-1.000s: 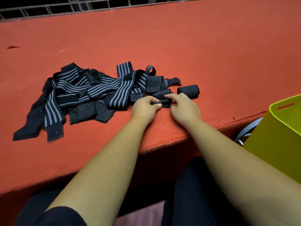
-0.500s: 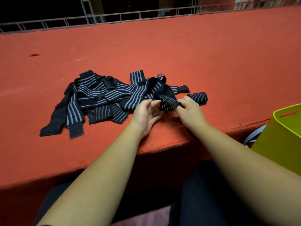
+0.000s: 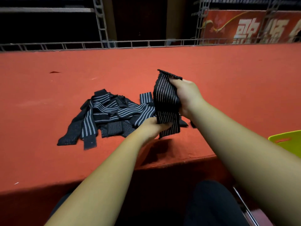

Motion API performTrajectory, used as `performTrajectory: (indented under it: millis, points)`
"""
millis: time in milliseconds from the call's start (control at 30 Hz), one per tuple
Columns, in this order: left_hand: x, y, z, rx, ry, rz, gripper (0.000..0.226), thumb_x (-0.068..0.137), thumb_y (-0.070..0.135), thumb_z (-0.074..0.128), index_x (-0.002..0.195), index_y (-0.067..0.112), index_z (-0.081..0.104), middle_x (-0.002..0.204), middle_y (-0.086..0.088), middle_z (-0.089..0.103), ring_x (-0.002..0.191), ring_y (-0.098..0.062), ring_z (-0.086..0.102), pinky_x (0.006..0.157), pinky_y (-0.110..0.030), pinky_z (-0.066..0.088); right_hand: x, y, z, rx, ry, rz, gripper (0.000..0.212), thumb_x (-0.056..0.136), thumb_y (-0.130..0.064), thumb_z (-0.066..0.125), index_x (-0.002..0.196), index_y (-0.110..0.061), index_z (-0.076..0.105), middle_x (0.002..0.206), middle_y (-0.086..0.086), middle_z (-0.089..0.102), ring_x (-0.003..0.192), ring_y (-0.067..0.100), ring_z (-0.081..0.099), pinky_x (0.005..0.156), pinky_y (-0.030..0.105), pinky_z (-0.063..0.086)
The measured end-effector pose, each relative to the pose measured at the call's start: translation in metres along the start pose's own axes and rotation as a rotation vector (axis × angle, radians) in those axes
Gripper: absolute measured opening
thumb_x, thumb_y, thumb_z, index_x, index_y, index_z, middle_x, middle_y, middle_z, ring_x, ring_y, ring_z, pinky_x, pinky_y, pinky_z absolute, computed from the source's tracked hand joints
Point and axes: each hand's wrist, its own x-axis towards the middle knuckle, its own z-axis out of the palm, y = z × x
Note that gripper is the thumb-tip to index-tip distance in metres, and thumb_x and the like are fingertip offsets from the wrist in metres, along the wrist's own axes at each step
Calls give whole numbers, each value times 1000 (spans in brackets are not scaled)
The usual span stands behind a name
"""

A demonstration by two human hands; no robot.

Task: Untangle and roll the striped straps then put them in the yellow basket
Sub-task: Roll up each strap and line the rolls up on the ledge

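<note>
One big red desk (image 3: 211, 62) fills the frame. Tangled striped straps (image 3: 110, 111) lie at its middle. One lifted strap (image 3: 166, 101) stands tall just right of them. The right hand (image 3: 187, 95) has a pinching grip on its top, the left hand (image 3: 153, 126) on its bottom. The yellow basket (image 3: 290, 141) sits lower right, nearest the right hand.

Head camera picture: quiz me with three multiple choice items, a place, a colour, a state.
1. Where is the basket? A far left; B lower right; C top centre.
2. The table under the strap pile is: A red; B blue; C green.
3. The lifted strap is: A rolled tight; B gripped by both hands; C in the basket.
Key: B, at the frame's right edge; A, red cloth; B, left hand and right hand hold it.
</note>
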Motion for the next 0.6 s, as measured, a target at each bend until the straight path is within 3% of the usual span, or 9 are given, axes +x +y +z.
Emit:
performTrajectory:
  millis: [100, 167, 233, 367, 433, 533, 600]
  points:
    - [-11, 6, -16, -75, -110, -98, 14, 103, 14, 71, 116, 14, 75, 104, 0, 80, 96, -15, 76, 91, -36, 59, 4, -20, 8, 1, 33, -11, 10, 101, -9, 62, 106, -8, 72, 84, 11, 75, 69, 27, 72, 65, 40, 62]
    - [-21, 8, -28, 56, -243, -182, 13, 105, 19, 70, 117, 16, 72, 103, -1, 77, 92, -18, 73, 79, -34, 58, 6, -33, 12, -8, 79, 12, 8, 97, -11, 62, 91, -9, 67, 71, 8, 69, 60, 25, 66, 61, 36, 57]
    - [-32, 6, -38, 174, -312, -254, 11, 105, 22, 69, 115, 18, 71, 98, 0, 74, 86, -17, 69, 68, -29, 53, 10, -39, 15, -46, 113, 38, 12, 95, -18, 66, 85, -11, 65, 66, 5, 66, 62, 27, 67, 64, 44, 61]
    - [-46, 1, -50, 203, -252, -308, 5, 106, 23, 68, 108, 19, 71, 90, 3, 70, 77, -14, 66, 59, -24, 50, 15, -32, 20, -97, 63, 77, 19, 101, -26, 71, 103, -7, 70, 80, 8, 74, 85, 35, 79, 90, 61, 64]
    - [-52, 1, -57, 141, -275, -338, 10, 106, 21, 68, 114, 15, 70, 93, 1, 73, 80, -16, 70, 58, -26, 53, 17, -22, 24, -75, 29, 86, 25, 106, -27, 68, 116, -3, 68, 88, 10, 77, 89, 34, 79, 90, 58, 65]
    - [-63, 3, -70, 149, -341, -371, 16, 106, 24, 68, 117, 13, 67, 89, 2, 74, 70, -14, 70, 52, -28, 53, 21, -12, 33, -67, 30, 88, 24, 110, -28, 63, 110, -5, 68, 99, 14, 79, 100, 38, 80, 91, 59, 64]
    - [-64, 1, -79, 186, -292, -358, 20, 107, 29, 67, 119, 13, 68, 95, 0, 76, 71, -14, 70, 54, -30, 56, 25, -5, 37, -74, 35, 113, 26, 110, -29, 61, 116, -4, 68, 115, 18, 80, 105, 40, 79, 93, 62, 63]
